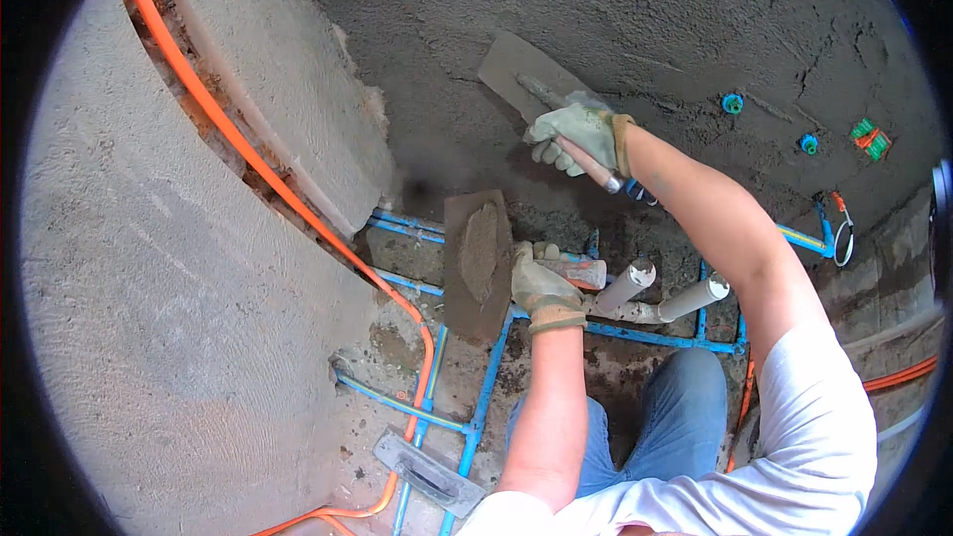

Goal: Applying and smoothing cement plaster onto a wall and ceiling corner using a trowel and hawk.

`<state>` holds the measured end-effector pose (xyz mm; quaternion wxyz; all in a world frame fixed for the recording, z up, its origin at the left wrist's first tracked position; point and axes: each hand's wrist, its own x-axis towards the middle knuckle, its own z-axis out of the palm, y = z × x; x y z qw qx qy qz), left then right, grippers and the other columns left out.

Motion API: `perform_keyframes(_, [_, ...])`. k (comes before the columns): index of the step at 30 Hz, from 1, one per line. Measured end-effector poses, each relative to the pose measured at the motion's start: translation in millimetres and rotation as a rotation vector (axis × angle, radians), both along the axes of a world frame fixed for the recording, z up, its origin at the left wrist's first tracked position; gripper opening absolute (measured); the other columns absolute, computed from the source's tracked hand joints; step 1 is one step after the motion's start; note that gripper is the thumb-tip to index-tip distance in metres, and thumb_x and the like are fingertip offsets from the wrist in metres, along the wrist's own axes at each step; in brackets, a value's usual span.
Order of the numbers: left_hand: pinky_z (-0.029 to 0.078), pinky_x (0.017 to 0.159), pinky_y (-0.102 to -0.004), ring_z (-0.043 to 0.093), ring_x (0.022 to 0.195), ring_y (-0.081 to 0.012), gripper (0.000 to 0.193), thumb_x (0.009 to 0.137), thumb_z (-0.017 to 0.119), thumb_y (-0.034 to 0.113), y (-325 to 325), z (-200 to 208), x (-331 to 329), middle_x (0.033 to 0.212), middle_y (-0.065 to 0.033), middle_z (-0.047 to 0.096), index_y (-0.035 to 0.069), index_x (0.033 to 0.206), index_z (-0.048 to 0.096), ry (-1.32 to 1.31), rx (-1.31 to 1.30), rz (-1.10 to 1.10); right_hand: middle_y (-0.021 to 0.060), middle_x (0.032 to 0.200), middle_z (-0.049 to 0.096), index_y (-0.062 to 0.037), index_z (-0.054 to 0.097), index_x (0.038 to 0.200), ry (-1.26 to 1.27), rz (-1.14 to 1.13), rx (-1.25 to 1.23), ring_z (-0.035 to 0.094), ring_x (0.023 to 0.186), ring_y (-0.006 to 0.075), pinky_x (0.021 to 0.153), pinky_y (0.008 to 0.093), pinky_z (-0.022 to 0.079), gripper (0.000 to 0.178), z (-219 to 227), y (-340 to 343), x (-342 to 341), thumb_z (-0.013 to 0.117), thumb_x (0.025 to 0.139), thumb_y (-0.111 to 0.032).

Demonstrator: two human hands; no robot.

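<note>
My right hand (576,139), in a pale work glove, is closed round the wooden handle of a rectangular plastering trowel (506,69). The trowel's blade lies at or very near the dark, wet-looking mortar wall (675,10); a gap cannot be made out. Lower and to the left, my gloved left hand (542,283) grips a flat rectangular mortar board (462,303) at its right side. A long heap of grey mortar (481,253) sits on the board. My fingers hide most of the board's grip.
Blue pipes (635,335) cross the floor, with two upright white pipes (632,281) right of my left hand. An orange conduit (248,154) runs down the left wall (149,268). A grey float (427,467) lies on the floor. Blue outlets (733,103) project from the mortar wall.
</note>
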<state>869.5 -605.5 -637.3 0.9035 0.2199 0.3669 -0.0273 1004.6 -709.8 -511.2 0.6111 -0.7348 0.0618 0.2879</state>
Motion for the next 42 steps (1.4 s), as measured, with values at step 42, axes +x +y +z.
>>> perform_keyframes(42, [0.044,0.067,-0.0355,0.052,0.077,-0.0195,0.024,0.093,0.057,0.026,-16.3,-17.0,-1.9,0.095,-0.0059,0.057,0.005,0.105,0.055,-0.047,-0.021,-0.133,0.0163,0.114,0.066,-0.0074,0.070,0.106,-0.711,-0.039,-0.963,0.062,0.107,0.0321,0.092,0.0409,0.047,0.047,40.1,48.4,38.5,0.059,0.078,-0.044])
